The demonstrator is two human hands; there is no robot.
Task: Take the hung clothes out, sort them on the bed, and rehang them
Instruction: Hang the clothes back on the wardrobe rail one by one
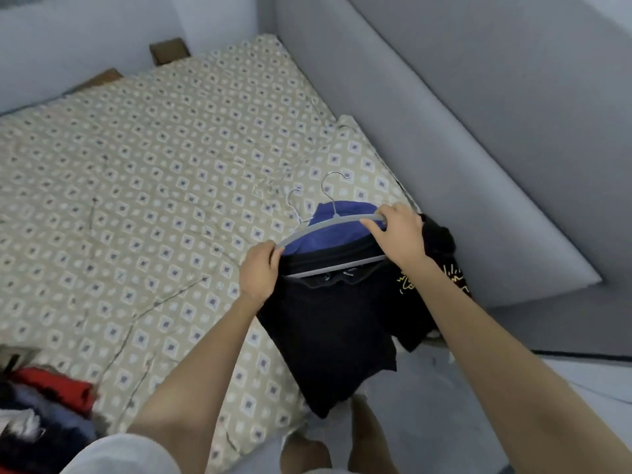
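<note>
Home bedroom: patterned bed (143,172), clothes pile (41,405), hangers (328,227)

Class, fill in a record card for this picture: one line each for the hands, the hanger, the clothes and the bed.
left hand: grips one end of the hanger
right hand: grips the other end
black shirt: hangs from the hanger
blue garment: behind it, on the bed
printed black garment: beside the right hand
pile of clothes: lower left, on the bed
bed: patterned cover
</note>
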